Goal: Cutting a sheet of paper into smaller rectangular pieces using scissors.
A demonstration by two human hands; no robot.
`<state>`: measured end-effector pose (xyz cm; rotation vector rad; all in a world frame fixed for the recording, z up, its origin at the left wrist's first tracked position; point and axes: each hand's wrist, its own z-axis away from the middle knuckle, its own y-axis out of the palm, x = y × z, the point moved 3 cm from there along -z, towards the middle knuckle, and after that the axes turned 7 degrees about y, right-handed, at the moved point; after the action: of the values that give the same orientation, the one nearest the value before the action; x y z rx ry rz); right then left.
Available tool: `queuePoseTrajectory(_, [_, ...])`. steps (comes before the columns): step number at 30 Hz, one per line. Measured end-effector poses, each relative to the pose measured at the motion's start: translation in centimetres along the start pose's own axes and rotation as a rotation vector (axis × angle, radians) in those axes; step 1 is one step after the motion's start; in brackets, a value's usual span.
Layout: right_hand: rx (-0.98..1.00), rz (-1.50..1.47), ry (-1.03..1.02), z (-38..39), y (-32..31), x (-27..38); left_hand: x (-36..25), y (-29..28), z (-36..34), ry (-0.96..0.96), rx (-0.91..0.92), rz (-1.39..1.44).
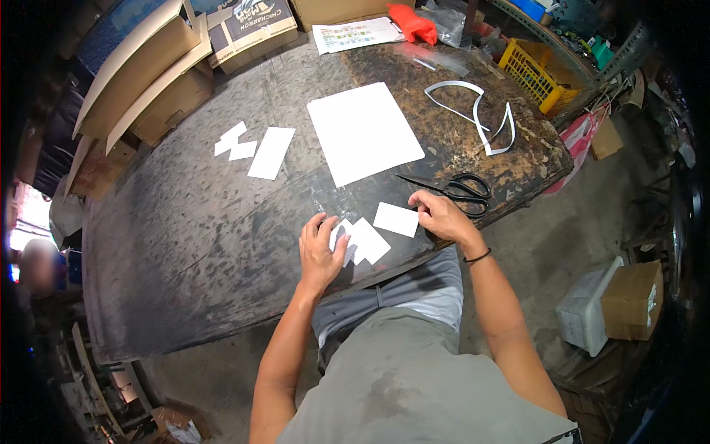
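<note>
Several small white paper pieces (370,243) overlap near the table's front edge. My left hand (319,251) rests over their left end, thumb and fingers apart. Just right of them, another white paper rectangle (394,219) has its right edge at the curled fingers of my right hand (442,218), which seem to pinch it; the exact contact is partly hidden. Beyond my hands lies a larger stack of white sheets (366,133). Black-handled scissors (451,191) lie beside my right hand, blades pointing left.
A white paper rectangle (272,153) and smaller scraps (235,140) lie on the dark worn table (185,244). Curled white paper strips (481,122) sit at the right. Cardboard boxes (148,66), a printed sheet (355,35) and a red bag (412,24) line the far side; a yellow crate (532,78) stands beyond.
</note>
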<state>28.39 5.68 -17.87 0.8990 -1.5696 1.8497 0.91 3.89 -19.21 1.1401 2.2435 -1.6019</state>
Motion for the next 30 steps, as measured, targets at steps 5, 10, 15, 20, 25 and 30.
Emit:
queuePoseTrajectory(5, [-0.024,0.003,0.038,0.4,0.4,0.5,-0.5,-0.2,-1.0,0.168,0.114,0.019])
queuePoseTrajectory(10, [-0.078,-0.119,0.123,1.6,1.0,0.7,-0.9,0.3,-1.7,0.309,0.367,-0.036])
queuePoseTrajectory(15, [-0.076,-0.138,0.144,1.8,1.4,0.1,0.7,0.2,-0.3,0.289,0.389,-0.159])
queuePoseTrajectory(20, [-0.091,-0.122,0.151,1.8,1.6,0.1,1.5,-0.5,0.8,0.207,0.331,-0.191])
queuePoseTrajectory(25, [-0.080,-0.111,0.181,1.6,1.4,0.4,1.8,-1.2,1.6,0.154,0.257,-0.290])
queuePoseTrajectory(30, [-0.134,0.062,0.025,0.8,0.7,0.0,3.6,-3.7,1.3,0.029,0.188,-0.134])
